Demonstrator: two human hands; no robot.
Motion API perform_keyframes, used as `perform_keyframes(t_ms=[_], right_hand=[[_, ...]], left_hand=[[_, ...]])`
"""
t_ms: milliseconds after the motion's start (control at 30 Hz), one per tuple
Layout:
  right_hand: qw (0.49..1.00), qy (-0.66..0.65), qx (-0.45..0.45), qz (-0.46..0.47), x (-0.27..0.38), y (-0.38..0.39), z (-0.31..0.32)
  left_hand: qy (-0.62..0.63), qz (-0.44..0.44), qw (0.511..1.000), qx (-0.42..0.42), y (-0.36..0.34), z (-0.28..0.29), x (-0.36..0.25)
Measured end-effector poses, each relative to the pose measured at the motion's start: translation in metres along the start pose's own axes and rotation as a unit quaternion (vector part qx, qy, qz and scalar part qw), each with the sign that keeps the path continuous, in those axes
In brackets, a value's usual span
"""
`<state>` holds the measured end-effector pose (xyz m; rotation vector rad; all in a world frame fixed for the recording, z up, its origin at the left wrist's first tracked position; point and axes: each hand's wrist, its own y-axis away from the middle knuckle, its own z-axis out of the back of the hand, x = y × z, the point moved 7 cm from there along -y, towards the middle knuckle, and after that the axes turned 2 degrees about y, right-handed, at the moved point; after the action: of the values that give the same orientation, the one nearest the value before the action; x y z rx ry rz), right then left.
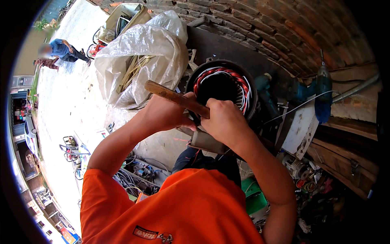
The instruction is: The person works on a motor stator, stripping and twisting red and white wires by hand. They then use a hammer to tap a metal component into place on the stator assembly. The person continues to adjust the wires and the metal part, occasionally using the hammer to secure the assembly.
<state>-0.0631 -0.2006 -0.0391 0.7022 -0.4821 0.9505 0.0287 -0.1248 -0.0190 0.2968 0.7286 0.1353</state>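
Note:
A round motor stator [252, 90] with a dark metal housing stands in front of me. Red and white wire windings [233, 74] line the inside of its rim. My right hand [225, 122] is closed around one end of a worn wooden stick [172, 96] at the stator's near edge. The stick slants up to the left, passing over my left hand [166, 112]. That hand is at the stator's near left rim with its fingers curled and thumb showing; what lies between them is hidden. A grey box-like part [207, 140] is just below my hands.
A translucent plastic sack [138, 44] with thin strips inside stands to the left. On the right are a teal power drill [323, 83] and a white board [300, 130]. A brick wall [260, 28] runs behind. Cables [130, 181] and a green container [254, 195] lie nearer. Another person [63, 49] is far left.

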Motion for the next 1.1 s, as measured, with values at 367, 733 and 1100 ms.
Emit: perform_keyframes(t_ms=[367,733,1100], right_hand=[[0.996,-0.07,-0.053,-0.027,-0.009,-0.002,-0.003],[0.963,-0.232,-0.12,-0.066,-0.03,0.022,0.045],[0.913,-0.005,-0.326,-0.245,-0.21,0.034,0.04]], left_hand=[[0.038,0.023,0.999,-0.01,-0.006,-0.005,0.02],[-0.023,0.093,0.995,0.011,-0.002,0.0,0.021],[0.032,0.041,0.998,-0.036,-0.001,-0.006,0.011]])
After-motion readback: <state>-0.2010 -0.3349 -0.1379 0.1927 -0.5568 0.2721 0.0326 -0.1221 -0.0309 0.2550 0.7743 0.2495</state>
